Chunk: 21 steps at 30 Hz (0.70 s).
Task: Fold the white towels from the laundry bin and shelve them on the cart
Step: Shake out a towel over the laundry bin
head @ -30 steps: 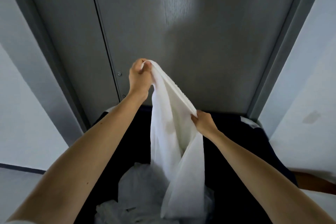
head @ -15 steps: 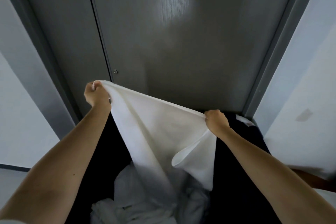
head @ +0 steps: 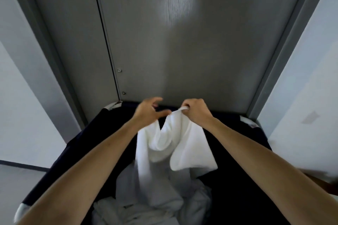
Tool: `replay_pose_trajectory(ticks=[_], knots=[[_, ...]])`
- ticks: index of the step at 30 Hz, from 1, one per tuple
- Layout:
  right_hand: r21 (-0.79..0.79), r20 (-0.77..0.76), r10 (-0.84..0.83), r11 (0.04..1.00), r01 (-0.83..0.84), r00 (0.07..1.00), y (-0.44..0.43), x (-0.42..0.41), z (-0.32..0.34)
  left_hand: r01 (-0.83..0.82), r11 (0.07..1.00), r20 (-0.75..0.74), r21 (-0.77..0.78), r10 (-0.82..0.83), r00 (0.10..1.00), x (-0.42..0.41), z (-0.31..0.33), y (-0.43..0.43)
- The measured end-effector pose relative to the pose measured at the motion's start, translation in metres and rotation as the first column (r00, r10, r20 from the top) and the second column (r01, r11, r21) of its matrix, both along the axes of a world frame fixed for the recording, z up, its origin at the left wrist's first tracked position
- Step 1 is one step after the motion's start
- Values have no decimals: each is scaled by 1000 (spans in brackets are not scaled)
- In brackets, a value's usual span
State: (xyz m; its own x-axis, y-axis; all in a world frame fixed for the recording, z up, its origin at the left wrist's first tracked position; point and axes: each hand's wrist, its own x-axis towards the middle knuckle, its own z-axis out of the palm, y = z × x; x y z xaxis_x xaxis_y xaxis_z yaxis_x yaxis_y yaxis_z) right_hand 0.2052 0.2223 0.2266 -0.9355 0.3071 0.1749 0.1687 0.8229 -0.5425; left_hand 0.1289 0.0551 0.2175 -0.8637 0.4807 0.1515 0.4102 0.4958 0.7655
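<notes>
Door: a grey door (head: pixel 182 51) stands directly behind the laundry bin (head: pixel 87 133).
Laundry bin: dark fabric walls, open on top.
Towel pile: crumpled white towels (head: pixel 164 202) lie at the bottom of the bin.
Held towel: one white towel (head: pixel 182 142) hangs above the bin, over the pile.
Handling: it looks soft, light and limp, so it probably sags wherever it is not held. It is best to take it by two corners of one edge.
Right hand: the right hand (head: pixel 197 109), near the bin's far rim, is clenched on the towel's top corner.
Left hand: the left hand (head: pixel 146 113) is at the towel's other top fold with fingers half spread. I cannot tell if it grasps.
</notes>
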Motion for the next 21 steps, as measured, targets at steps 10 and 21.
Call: replay_pose_trajectory(ticks=[10,21], knots=[[-26,-15,16,1000,-16,1000,0,12,0,61,988,-69,144,-51,996,16,0,39],[0,304,-181,982,190,935,44,29,-18,-368,854,149,367,336,930,-23,17,17]])
